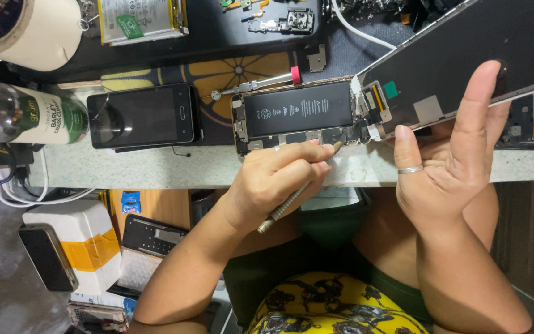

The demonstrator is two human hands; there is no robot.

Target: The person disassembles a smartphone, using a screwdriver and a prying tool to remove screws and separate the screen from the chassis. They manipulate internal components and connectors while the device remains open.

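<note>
The opened phone [298, 117] lies on the bench [156, 167], near its front edge, with the black battery [298, 108] visible inside. The left hand [276, 179] is closed around a thin metal screwdriver [292, 201], and its tip touches the lower part of the phone. The right hand [452, 154] is mostly open, fingers up, and it supports the lifted screen [458, 55] from behind, which stays joined to the phone at one end. A second screwdriver with red cap [258, 85] lies just behind the phone. A black phone [142, 115] rests to the left, beside a bottle [26, 114].
</note>
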